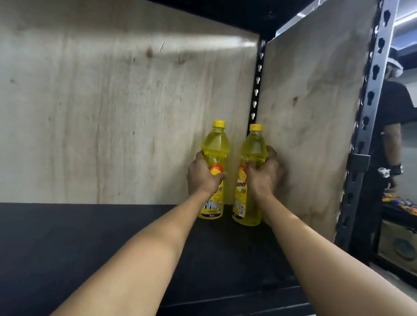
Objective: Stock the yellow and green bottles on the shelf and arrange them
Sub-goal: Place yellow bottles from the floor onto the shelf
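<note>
Two yellow bottles with yellow caps stand upright on the black shelf [71, 241], in its back right corner. My left hand [202, 176] is wrapped around the middle of the left yellow bottle [216, 148]. My right hand [266, 173] grips the right yellow bottle [253, 149], which stands close to the right plywood wall. The two bottles are side by side with a small gap between them. No green bottle is in view.
Plywood panels form the back wall [106, 112] and right wall [309, 131]. A black perforated metal post [366, 120] marks the shelf's front right corner. Beyond it a person in black [391, 137] stands by another rack with small colourful items [408, 206].
</note>
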The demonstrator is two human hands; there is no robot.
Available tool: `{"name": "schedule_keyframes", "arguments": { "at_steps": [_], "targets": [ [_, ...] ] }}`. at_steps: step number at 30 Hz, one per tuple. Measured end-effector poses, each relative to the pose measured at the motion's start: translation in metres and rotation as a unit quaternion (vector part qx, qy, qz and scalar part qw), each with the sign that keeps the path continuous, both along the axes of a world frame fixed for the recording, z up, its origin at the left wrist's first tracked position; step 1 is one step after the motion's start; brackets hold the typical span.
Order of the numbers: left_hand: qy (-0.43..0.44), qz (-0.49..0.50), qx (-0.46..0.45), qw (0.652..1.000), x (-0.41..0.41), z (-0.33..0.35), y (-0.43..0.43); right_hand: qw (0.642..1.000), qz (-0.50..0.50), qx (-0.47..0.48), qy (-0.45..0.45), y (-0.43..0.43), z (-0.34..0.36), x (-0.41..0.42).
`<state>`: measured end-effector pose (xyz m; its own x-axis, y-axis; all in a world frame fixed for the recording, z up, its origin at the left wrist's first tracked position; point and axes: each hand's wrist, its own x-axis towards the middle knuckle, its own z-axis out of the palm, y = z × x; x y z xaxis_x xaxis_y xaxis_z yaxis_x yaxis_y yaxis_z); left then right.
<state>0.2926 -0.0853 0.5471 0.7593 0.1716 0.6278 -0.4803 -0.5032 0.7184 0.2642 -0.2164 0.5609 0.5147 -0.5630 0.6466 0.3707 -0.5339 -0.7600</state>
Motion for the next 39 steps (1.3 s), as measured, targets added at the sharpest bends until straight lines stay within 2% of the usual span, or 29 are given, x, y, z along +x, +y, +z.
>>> {"name": "schedule_keyframes", "arguments": {
  "at_steps": [9, 12, 15, 17, 22, 30, 32, 35, 37, 39],
  "targets": [
    [0.005, -0.026, 0.017, 1.0, 0.003, -0.006, 0.003, 0.999, -0.003, -0.034, 0.039, -0.006, -0.003, -0.012],
    [0.068, -0.021, 0.029, 0.997, -0.007, -0.004, 0.006, 0.995, 0.003, -0.053, 0.09, -0.005, 0.004, -0.024],
    [0.158, -0.017, 0.035, 0.987, -0.028, -0.008, 0.022, 0.993, 0.005, -0.072, 0.092, 0.001, 0.006, -0.054],
    [0.179, -0.029, 0.05, 0.982, -0.051, -0.012, 0.039, 0.992, 0.019, -0.09, 0.085, 0.011, 0.005, -0.083],
    [0.158, -0.088, 0.031, 0.983, -0.146, -0.021, 0.09, 0.987, 0.089, -0.095, 0.094, 0.046, -0.024, -0.169],
    [0.093, -0.137, -0.023, 0.986, -0.331, -0.077, 0.154, 0.988, 0.11, -0.105, 0.017, 0.102, -0.114, -0.313],
    [0.103, -0.134, -0.051, 0.984, -0.365, -0.111, 0.163, 0.986, 0.126, -0.098, 0.041, 0.117, -0.155, -0.338],
    [0.147, -0.109, -0.064, 0.981, -0.396, -0.179, 0.176, 0.976, 0.144, -0.098, 0.129, 0.135, -0.226, -0.363],
    [0.21, -0.086, -0.053, 0.972, -0.404, -0.231, 0.186, 0.958, 0.161, -0.086, 0.223, 0.144, -0.277, -0.375],
    [0.305, -0.067, -0.029, 0.95, -0.406, -0.287, 0.198, 0.926, 0.175, -0.038, 0.333, 0.15, -0.322, -0.383]
  ]
}}
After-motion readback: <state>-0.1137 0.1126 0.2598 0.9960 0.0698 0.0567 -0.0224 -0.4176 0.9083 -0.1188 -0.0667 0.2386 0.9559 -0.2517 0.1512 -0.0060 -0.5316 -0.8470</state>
